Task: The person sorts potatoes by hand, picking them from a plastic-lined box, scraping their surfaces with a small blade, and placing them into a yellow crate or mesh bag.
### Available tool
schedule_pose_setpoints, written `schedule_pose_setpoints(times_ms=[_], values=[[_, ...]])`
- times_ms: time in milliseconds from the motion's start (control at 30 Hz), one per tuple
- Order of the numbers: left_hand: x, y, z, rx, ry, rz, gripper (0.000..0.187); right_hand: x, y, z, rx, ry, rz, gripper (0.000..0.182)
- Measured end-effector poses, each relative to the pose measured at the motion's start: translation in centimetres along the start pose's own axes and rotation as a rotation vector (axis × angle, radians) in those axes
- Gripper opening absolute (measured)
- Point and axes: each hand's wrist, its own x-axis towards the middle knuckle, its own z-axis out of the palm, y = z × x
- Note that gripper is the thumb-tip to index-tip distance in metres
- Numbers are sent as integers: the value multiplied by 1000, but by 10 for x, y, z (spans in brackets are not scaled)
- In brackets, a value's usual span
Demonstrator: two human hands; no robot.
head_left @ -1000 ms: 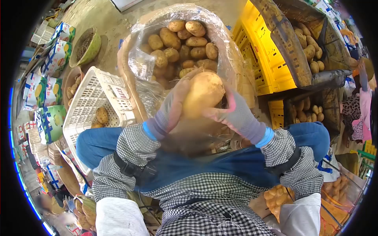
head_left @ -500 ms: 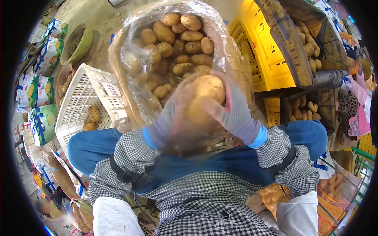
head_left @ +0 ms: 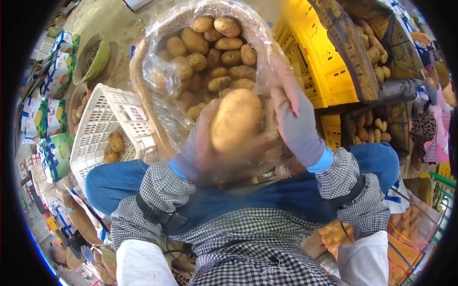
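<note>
A large yellow-brown potato point(head_left: 236, 119) rests in my gloved left hand point(head_left: 200, 148), which grips it from below and from the left. My right hand point(head_left: 293, 117), in a grey glove with a pink edge, is off the potato just to its right, fingers spread and pointing up. Behind both hands stands a round basket lined with clear plastic point(head_left: 162, 71), full of potatoes point(head_left: 214, 43).
A white slotted crate point(head_left: 95, 133) with a few potatoes sits at my left knee. Yellow crates point(head_left: 324, 62) and dark bins of potatoes point(head_left: 374, 52) stand to the right. Printed cartons point(head_left: 52, 76) and a green bowl point(head_left: 95, 59) lie at the far left. Bagged potatoes point(head_left: 334, 238) sit lower right.
My right hand has let go of the potato and lifted away to the right with fingers spread. The potato now sits in my left hand alone, turned more upright.
</note>
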Motion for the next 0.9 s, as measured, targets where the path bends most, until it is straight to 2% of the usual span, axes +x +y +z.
schedule_pose_setpoints(times_ms=[100, 167, 267, 367, 533, 633, 700, 733, 800, 867, 900], values=[[2, 9, 2, -417, 111, -196, 52, -4, -4, 8, 310, -56, -13, 44], [3, 14, 8, -608, 218, -301, 51, -10, -10, 6, 205, -159, -21, 46], [4, 14, 12, -757, 185, -326, 51, -16, -16, 4, 42, -309, -70, 47], [8, 3, -2, -864, 137, -373, 53, -24, -15, 11, -143, -418, -244, 45], [7, -11, -17, -959, 56, -384, 54, -13, -18, 6, 61, -156, -45, 45], [8, -14, -20, -1080, 0, -385, 54, -15, -13, 14, 26, -169, -161, 44], [7, -15, -21, -1097, -18, -403, 54, -17, -20, 12, 15, -188, 7, 45], [7, -15, -20, -1095, -10, -409, 54, -14, -35, 7, 42, -191, 234, 45], [7, -13, -18, -1066, 43, -394, 53, -15, -40, 5, 86, -206, 311, 44], [9, -22, -28, -1055, 54, -370, 53, -25, -23, 10, 124, -228, 15, 43], [9, -22, -28, -1047, 53, -365, 52, -24, -23, 9, 111, -225, 11, 44]])
